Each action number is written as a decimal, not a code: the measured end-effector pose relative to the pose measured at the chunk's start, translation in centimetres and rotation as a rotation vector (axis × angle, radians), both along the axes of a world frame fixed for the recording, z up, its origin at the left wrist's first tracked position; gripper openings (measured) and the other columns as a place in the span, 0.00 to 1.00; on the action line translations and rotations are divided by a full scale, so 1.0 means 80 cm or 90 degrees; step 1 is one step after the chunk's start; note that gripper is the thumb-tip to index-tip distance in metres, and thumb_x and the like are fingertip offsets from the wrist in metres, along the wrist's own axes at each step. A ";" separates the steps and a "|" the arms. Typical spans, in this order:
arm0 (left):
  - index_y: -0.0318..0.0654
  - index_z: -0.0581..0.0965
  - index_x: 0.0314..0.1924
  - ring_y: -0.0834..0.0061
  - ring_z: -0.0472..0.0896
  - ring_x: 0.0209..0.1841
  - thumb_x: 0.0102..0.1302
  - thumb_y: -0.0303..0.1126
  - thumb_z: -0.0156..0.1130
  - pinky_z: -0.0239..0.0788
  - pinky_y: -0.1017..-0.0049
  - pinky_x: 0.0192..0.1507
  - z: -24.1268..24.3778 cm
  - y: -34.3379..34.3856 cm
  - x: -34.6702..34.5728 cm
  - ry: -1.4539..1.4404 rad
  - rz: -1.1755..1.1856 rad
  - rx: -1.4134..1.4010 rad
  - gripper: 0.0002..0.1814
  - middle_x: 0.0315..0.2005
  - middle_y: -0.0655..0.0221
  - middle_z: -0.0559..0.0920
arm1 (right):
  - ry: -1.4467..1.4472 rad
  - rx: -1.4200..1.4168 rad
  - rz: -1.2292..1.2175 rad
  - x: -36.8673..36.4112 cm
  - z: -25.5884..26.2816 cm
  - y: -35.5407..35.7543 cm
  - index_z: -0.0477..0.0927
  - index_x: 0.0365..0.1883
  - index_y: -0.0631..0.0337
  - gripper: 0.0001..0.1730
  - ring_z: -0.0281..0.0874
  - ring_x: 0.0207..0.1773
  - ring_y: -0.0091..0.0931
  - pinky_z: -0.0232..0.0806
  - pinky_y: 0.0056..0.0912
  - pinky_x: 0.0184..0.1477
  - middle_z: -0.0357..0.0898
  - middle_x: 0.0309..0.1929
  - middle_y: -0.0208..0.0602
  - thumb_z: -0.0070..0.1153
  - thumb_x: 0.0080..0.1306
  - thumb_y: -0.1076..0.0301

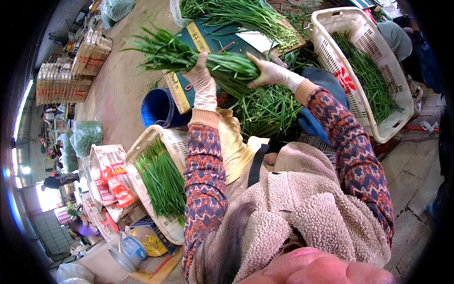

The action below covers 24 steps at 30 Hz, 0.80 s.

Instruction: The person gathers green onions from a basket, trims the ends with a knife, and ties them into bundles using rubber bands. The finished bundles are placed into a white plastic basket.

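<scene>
A loose bundle of garlic chives [227, 67] lies sideways across both my hands, above the work board. My left hand [202, 74], in a thin whitish glove, grips it near the middle, with the leafy tips fanning out to the left. At the bundle's right end, my right hand [271, 72], gloved alike, spans the stalks between thumb and fingers. Beneath lies a dark green board [212, 37] with yellow bands and writing. On it rests what looks like a cleaver [257, 39], beside a heap of cut chives [244, 17]. More loose leaves [273, 110] are piled below my hands.
A white plastic basket [393, 81] of chives stands right. Another basket [173, 142], at left, holds banded chives [161, 177]. A blue bucket [158, 106] sits beside the board. Stacked crates [64, 83] and a plastic jar [127, 252] are farther left. Another person [393, 39] is partly visible at upper right.
</scene>
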State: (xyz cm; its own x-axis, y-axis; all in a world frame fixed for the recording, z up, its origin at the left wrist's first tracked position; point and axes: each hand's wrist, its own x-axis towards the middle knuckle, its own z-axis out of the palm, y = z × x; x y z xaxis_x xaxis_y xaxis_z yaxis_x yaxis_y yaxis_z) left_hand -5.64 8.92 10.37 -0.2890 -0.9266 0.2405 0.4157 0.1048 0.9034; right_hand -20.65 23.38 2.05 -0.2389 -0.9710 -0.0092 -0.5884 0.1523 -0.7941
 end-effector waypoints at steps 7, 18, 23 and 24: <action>0.35 0.78 0.31 0.77 0.74 0.34 0.51 0.31 0.64 0.68 0.76 0.41 -0.023 -0.003 0.042 0.012 0.007 0.110 0.08 0.30 0.71 0.78 | -0.011 0.141 -0.078 0.011 0.008 0.053 0.62 0.59 0.66 0.35 0.77 0.42 0.39 0.68 0.38 0.43 0.78 0.39 0.53 0.54 0.56 0.59; 0.34 0.75 0.35 0.72 0.76 0.34 0.53 0.31 0.62 0.69 0.72 0.43 -0.034 -0.046 0.069 0.094 -0.172 0.205 0.11 0.31 0.64 0.79 | -0.290 -0.026 -0.349 -0.102 -0.058 0.198 0.76 0.47 0.62 0.15 0.69 0.29 0.20 0.63 0.19 0.35 0.74 0.26 0.25 0.47 0.61 0.77; 0.34 0.75 0.31 0.70 0.75 0.37 0.53 0.31 0.60 0.67 0.69 0.48 -0.021 -0.032 0.069 0.161 -0.180 0.224 0.08 0.28 0.65 0.78 | -0.278 -0.319 -0.339 -0.049 -0.038 0.150 0.79 0.41 0.64 0.15 0.70 0.27 0.19 0.67 0.23 0.34 0.76 0.26 0.25 0.58 0.61 0.62; 0.34 0.74 0.30 0.70 0.75 0.37 0.54 0.31 0.60 0.66 0.69 0.49 -0.019 -0.031 0.070 0.176 -0.175 0.214 0.08 0.28 0.66 0.77 | -0.230 -0.267 -0.344 -0.022 -0.013 0.130 0.78 0.42 0.65 0.16 0.72 0.30 0.19 0.67 0.21 0.38 0.78 0.29 0.27 0.59 0.60 0.64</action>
State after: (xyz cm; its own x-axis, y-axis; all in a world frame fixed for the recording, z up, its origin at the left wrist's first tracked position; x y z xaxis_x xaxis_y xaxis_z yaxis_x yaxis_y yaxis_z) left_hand -0.04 6.47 8.83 -0.5002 -0.8648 0.0439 0.6148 -0.3190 0.7213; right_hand -22.37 33.76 1.04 -0.7332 -0.6593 0.1665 -0.2117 -0.0114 -0.9773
